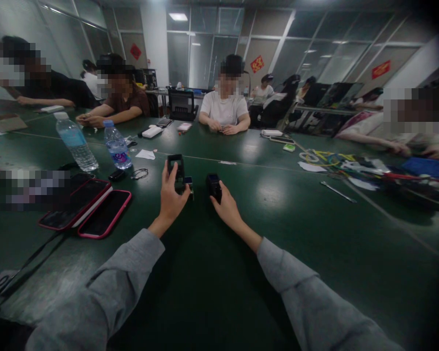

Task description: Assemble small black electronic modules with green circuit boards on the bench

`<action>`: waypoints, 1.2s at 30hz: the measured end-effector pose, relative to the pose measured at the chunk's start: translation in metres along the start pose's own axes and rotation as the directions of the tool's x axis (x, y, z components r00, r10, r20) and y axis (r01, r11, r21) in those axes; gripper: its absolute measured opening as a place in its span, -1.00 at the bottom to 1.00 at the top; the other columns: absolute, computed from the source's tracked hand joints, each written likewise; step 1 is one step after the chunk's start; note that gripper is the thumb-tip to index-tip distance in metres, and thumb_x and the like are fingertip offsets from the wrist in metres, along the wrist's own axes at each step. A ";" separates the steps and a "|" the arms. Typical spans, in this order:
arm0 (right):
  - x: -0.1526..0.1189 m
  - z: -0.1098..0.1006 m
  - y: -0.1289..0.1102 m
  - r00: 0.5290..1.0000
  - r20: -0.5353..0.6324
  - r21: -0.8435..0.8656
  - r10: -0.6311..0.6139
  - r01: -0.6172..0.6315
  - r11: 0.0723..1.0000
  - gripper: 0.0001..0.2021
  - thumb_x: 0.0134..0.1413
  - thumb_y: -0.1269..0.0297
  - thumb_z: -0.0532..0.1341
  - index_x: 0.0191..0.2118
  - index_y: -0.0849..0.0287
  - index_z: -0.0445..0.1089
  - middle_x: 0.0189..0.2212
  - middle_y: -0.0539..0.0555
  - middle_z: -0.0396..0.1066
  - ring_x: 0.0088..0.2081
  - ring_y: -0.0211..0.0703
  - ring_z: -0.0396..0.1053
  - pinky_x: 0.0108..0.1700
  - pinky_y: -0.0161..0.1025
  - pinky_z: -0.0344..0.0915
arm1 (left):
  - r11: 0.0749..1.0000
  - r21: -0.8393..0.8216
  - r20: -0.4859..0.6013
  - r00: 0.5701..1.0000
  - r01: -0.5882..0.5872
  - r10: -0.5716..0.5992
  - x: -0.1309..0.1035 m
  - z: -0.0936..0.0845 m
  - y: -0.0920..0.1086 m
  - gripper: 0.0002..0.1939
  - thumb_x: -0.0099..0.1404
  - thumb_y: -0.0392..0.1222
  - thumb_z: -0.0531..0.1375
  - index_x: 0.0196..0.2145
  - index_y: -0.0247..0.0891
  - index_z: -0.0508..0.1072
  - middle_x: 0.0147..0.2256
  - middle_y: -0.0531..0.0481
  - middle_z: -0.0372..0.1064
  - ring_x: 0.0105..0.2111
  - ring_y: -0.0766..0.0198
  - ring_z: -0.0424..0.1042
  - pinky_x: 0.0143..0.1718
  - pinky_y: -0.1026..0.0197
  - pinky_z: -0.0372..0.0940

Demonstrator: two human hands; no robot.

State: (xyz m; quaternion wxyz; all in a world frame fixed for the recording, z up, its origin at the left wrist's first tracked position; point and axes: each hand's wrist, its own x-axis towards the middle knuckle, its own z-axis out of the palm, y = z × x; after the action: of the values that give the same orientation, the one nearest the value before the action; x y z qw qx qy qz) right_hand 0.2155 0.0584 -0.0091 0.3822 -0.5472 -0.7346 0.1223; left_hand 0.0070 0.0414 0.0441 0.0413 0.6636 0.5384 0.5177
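Over the green table, my left hand [171,197] is closed on a black open frame [176,165] that stands up between its fingers. At the thumb tip is a small device with a bluish screen [188,181] and metal-looking parts below. Whether it is joined to the black frame, I cannot tell. A little to the right, my right hand [227,207] grips a small black boxy device [214,186] with a dark screen-like face on top. The two hands are apart, and their palms hide part of what they hold.
Left of my hands lie phones in red cases [104,214], a black case [116,174] and a thin cable [140,173]. Two water bottles [117,145] stand behind. To the right are a metal wrench-like tool [338,191] and tangled cables [336,161]. People sit around the table.
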 end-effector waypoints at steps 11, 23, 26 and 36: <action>0.001 -0.003 0.005 0.996 -0.053 0.018 0.077 -0.076 0.997 -0.33 0.19 0.17 0.11 0.35 0.26 -0.07 0.24 0.32 0.11 0.26 0.20 0.12 0.22 0.22 0.17 | 0.971 0.157 0.227 0.950 0.181 -0.214 -0.001 0.011 -0.075 -0.27 0.19 -0.13 0.23 0.28 -0.26 0.13 0.32 -0.34 -0.07 0.29 -0.20 0.04 0.23 -0.24 0.11; 0.006 -0.022 -0.007 0.943 -0.331 -0.068 -0.043 0.022 0.997 -0.35 0.26 0.15 0.02 0.37 0.30 -0.16 0.27 0.33 0.05 0.28 0.12 0.07 0.23 0.14 0.14 | 0.973 0.171 0.262 0.944 0.158 -0.199 0.000 0.009 -0.072 -0.27 0.21 -0.09 0.22 0.29 -0.27 0.11 0.32 -0.36 -0.09 0.28 -0.24 0.06 0.20 -0.26 0.13; 0.013 -0.033 0.000 0.922 -0.381 -0.106 -0.067 0.028 0.994 -0.36 0.26 0.17 0.01 0.36 0.32 -0.15 0.26 0.32 0.06 0.28 0.09 0.06 0.26 0.12 0.08 | 0.973 0.174 0.263 0.945 0.151 -0.194 0.000 0.009 -0.072 -0.26 0.21 -0.08 0.21 0.29 -0.28 0.11 0.32 -0.37 -0.09 0.28 -0.23 0.06 0.20 -0.24 0.14; 0.027 -0.029 0.079 0.918 -0.321 -0.087 0.232 -0.273 0.958 -0.34 0.03 0.22 0.13 0.24 0.40 0.05 0.13 0.41 0.20 0.13 0.18 0.20 0.14 0.15 0.19 | 0.979 0.138 0.246 0.952 0.151 -0.181 0.000 0.012 -0.076 -0.26 0.16 -0.11 0.26 0.26 -0.23 0.15 0.30 -0.31 -0.04 0.25 -0.21 0.12 0.20 -0.23 0.14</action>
State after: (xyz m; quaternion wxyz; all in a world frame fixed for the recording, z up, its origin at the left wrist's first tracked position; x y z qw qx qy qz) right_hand 0.2888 0.1048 -0.0252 0.4363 -0.6735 -0.5956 0.0361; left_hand -0.0356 0.0794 -0.0078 0.1151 0.6788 0.6121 0.3890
